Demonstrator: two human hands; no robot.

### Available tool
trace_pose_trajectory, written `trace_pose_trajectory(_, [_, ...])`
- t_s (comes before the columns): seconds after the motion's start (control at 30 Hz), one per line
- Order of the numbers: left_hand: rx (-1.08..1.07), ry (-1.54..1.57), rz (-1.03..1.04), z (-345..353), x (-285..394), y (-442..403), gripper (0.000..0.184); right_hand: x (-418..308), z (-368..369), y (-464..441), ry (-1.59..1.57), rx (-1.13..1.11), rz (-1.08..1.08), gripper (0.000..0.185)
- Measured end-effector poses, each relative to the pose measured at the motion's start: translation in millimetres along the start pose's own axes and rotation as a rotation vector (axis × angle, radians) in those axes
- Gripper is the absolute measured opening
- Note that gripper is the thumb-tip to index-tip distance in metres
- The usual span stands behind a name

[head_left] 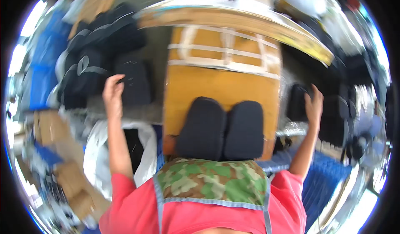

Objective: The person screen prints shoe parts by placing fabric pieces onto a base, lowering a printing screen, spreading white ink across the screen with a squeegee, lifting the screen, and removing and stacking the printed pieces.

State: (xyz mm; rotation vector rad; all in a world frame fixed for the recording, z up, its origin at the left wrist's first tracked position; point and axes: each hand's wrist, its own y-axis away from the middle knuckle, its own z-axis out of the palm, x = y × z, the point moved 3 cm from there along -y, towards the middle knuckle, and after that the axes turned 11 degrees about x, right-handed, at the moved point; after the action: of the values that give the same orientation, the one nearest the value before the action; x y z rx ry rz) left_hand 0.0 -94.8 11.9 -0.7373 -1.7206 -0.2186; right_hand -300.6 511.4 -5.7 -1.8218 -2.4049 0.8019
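Note:
Two dark padded pieces with rounded tops, one on the left (201,127) and one on the right (245,130), lie side by side on a yellow-brown board (221,84) in front of me. My left hand (113,93) is out to the left with its fingers curled but apart. It is beside another dark pad (134,80); whether it touches that pad I cannot tell. On the far right, my right hand (314,105) has thumb and fingers apart next to a black pad (297,102). Blur hides any contact there.
White tape strips (227,50) cross the board's far part. Beyond it runs a wooden table edge (233,19). Dark pads are heaped at the left (96,63); more black pieces (333,109) are at the right. A white plastic bag (98,159) stands near my left arm.

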Motion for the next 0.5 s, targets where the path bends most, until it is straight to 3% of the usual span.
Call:
trace_pose_trajectory(0.13, [0.04,0.079,-0.104,-31,-29,8,0.021,-24,27,-8,-0.085,-0.101,-0.01,0.07])
trace_pose_trajectory(0.27, [-0.016,0.143,-0.143,-21,-23,-1,0.021,-13,42,-18,0.052,-0.233,0.073,0.068])
trace_pose_trajectory(0.37, [-0.106,-0.006,-0.12,-4,-29,-18,0.023,-18,38,-18,0.067,-0.242,0.1,0.066])
trace_pose_trajectory(0.47, [-0.033,-0.553,0.338,18,-35,-21,0.023,-27,27,-13,0.085,-0.15,0.06,0.062])
trace_pose_trajectory(0.5, [-0.013,-0.66,0.341,25,-36,-16,0.027,-38,19,-9,0.123,-0.061,0.012,0.061])
